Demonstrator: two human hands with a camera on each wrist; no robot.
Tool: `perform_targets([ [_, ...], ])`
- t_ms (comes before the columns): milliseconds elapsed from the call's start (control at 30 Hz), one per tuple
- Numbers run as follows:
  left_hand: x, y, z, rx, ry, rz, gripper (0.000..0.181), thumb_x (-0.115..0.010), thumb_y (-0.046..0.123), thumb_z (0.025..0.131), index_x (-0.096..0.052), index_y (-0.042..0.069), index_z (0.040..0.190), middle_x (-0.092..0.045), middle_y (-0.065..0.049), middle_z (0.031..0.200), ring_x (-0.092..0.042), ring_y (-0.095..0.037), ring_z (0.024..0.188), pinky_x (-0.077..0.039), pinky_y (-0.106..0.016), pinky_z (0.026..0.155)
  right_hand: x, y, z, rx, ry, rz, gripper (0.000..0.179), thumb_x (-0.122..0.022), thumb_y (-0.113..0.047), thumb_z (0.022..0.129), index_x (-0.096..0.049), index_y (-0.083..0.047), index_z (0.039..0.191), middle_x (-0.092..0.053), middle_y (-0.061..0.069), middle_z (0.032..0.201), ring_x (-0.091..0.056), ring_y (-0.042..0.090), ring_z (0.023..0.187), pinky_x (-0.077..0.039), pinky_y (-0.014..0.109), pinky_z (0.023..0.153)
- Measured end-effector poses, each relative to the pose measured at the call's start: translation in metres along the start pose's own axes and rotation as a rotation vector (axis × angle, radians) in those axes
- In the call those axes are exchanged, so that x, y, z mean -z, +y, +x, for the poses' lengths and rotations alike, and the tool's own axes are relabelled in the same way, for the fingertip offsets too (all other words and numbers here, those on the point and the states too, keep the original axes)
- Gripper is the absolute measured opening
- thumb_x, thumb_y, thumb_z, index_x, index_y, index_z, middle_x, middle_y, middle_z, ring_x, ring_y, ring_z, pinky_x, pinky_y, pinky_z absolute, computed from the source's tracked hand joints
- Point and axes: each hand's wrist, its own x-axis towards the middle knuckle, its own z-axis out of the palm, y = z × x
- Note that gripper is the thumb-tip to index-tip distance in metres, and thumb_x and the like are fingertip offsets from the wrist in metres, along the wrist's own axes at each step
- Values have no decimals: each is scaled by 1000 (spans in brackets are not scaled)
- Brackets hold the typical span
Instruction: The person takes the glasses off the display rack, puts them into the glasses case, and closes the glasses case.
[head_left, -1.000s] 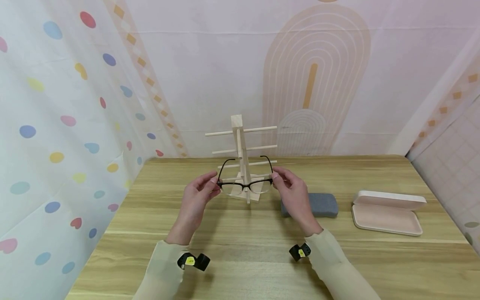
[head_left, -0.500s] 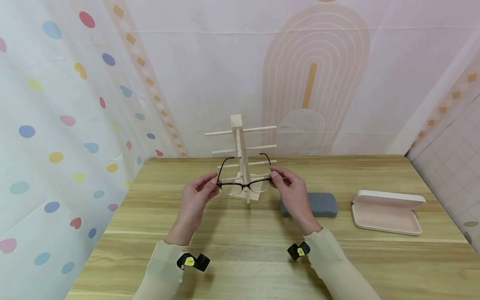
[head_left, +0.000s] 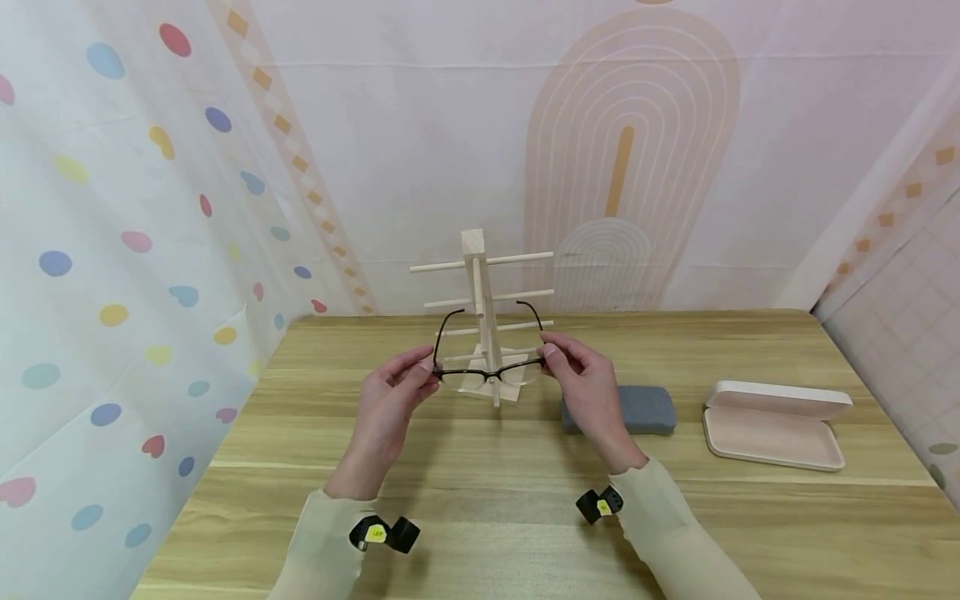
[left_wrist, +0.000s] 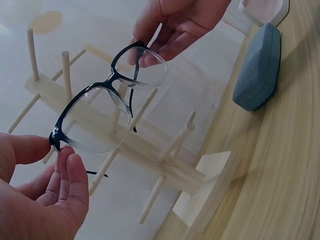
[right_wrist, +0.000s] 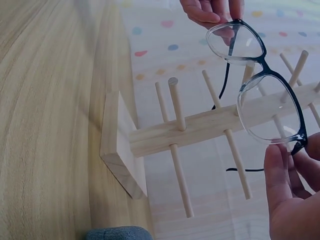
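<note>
Between both hands is a pair of eyeglasses [head_left: 491, 374] with a black upper rim and clear lower rim, its temples unfolded and reaching toward the stand. My left hand [head_left: 392, 404] pinches the left corner of the frame by the hinge, thumb against fingers. At the opposite corner, my right hand [head_left: 588, 387] pinches the frame likewise. Directly behind the glasses stands a pale wooden display stand [head_left: 480, 292], an upright post with several pegs on a flat base [left_wrist: 205, 190]. In the right wrist view the eyeglasses [right_wrist: 265, 65] appear in front of the pegs; contact with them cannot be told.
A closed grey-blue glasses case [head_left: 647, 410] lies just right of the right hand, partly behind it. Farther right, an open white case [head_left: 776, 425] with a pink lining rests on the wooden table [head_left: 510, 533]. Patterned curtains [head_left: 420, 150] hang behind and at the left.
The temple tips have risen slightly in the head view as the glasses tilt a little. The left wrist has shifted slightly down and left. Both hands keep their hold.
</note>
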Motion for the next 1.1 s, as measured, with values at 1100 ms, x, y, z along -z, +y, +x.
perform_targets([
  [1100,-2,1,-33,-35,-9,-133,31,-59,-8,100,-62,-6,131,-74,-4,95,-68,-12,83,-59,-26,83,14,-8,-25,15,-51,-41,30,-65,-12,103,-69,-1,131,-73,20,117,-70,10,94,-58,25,86],
])
